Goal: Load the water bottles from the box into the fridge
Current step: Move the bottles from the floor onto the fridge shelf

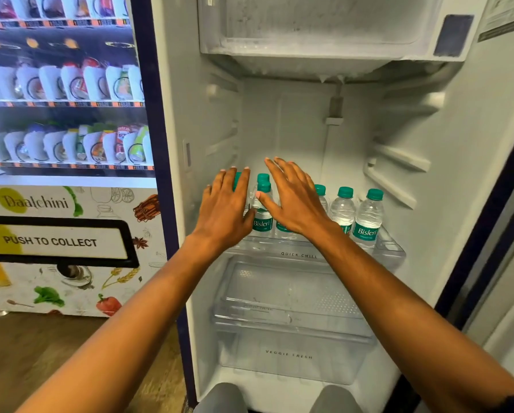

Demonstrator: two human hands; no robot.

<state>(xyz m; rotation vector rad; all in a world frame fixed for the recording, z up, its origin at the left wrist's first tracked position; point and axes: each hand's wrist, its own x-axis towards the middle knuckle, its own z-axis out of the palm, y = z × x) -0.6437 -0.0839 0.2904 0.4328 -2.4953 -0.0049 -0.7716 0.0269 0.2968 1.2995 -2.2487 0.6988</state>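
The fridge (279, 120) stands open in front of me. Several small clear water bottles (369, 217) with green caps and green labels stand upright on its clear shelf (299, 254). My left hand (224, 205) reaches in with straight fingers, over the bottles at the shelf's left end. My right hand (294, 198) is beside it, fingers spread and straight, in front of the bottles in the middle. Neither hand holds a bottle. A bottle (262, 214) shows between the two hands. The box is out of view.
A frosted freezer compartment (324, 28) sits above the shelf. Below it are a clear tray (288, 299) and a vegetable drawer (288, 356). A snack vending machine (65, 114) stands to the left. The fridge door (494, 204) is at the right. My knees (226, 397) are at the bottom edge.
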